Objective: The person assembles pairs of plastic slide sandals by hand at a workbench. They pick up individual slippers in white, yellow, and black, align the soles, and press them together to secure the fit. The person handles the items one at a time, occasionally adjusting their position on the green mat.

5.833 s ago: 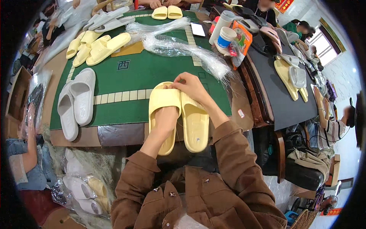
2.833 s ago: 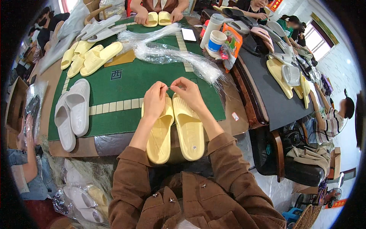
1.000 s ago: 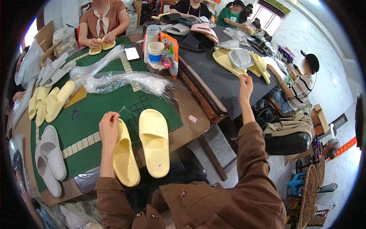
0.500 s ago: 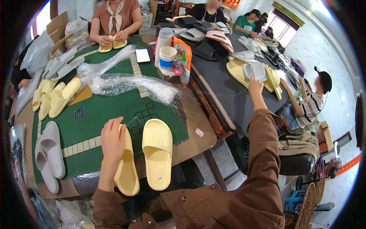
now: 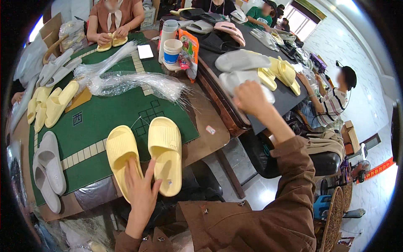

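A pair of yellow slippers lies side by side at the table's front edge: a left slipper (image 5: 119, 145) and a right slipper (image 5: 168, 136). My left hand (image 5: 140, 185) is open, fingers spread, over the footbed of the left one, its thumb reaching to the right one. A thin clear strand lies between their toes. Over the black table on the right, my right hand (image 5: 253, 98) is at a grey slipper (image 5: 235, 80), its fingers smeared by motion, so its grip is unclear. Another grey slipper (image 5: 241, 61) lies beyond, beside several yellow slippers (image 5: 285, 73).
Grey slippers (image 5: 49, 157) and yellow slippers (image 5: 58, 105) lie on the green mat (image 5: 94, 126). Bundles of clear strands (image 5: 134, 86), a paper cup (image 5: 171, 54) and a phone-like white rectangle (image 5: 145, 52) are farther back. Co-workers sit around both tables.
My right hand and a grey slipper have moved left, off the yellow slippers, and a second grey slipper shows there. My left hand has shifted from the left yellow slipper's outer side onto its footbed.
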Action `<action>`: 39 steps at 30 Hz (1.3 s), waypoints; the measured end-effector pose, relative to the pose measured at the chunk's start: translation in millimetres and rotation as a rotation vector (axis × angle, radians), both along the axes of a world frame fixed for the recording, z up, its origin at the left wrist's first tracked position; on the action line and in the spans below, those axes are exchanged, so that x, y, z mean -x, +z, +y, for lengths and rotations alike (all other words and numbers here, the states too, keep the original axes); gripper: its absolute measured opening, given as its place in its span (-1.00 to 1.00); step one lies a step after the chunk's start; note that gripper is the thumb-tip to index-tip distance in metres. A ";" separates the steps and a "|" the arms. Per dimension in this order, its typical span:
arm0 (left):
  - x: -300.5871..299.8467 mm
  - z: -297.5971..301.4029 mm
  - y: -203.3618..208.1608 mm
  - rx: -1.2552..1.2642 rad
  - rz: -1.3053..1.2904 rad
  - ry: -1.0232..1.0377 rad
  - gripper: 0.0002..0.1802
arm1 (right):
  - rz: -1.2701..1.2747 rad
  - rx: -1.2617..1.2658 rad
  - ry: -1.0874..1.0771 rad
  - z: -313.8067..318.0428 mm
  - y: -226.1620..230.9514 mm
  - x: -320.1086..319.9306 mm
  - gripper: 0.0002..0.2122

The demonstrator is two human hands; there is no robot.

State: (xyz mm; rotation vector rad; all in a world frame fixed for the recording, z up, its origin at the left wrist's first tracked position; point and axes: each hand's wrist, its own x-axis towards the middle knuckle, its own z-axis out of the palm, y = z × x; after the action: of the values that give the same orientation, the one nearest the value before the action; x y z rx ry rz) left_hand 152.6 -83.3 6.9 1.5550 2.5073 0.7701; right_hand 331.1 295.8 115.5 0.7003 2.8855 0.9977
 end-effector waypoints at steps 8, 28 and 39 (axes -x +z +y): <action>6.6 30.1 -27.5 -0.127 0.174 -0.008 -0.29 | 0.192 0.142 0.318 -41.2 -9.3 -0.5 -0.70; 53.0 -1.1 -41.3 -0.213 0.159 0.094 -0.44 | 0.605 0.611 -0.009 136.1 -56.3 -21.2 -0.68; 211.7 -96.6 -47.2 -0.153 0.241 0.340 -0.60 | 0.688 0.495 0.000 103.9 -48.2 -42.6 -0.73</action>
State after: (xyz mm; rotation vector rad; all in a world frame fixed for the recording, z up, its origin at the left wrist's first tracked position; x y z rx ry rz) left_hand -59.1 -179.9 -40.3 1.3492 3.0072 0.8792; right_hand 373.7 399.6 67.3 1.1640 3.4553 -0.0206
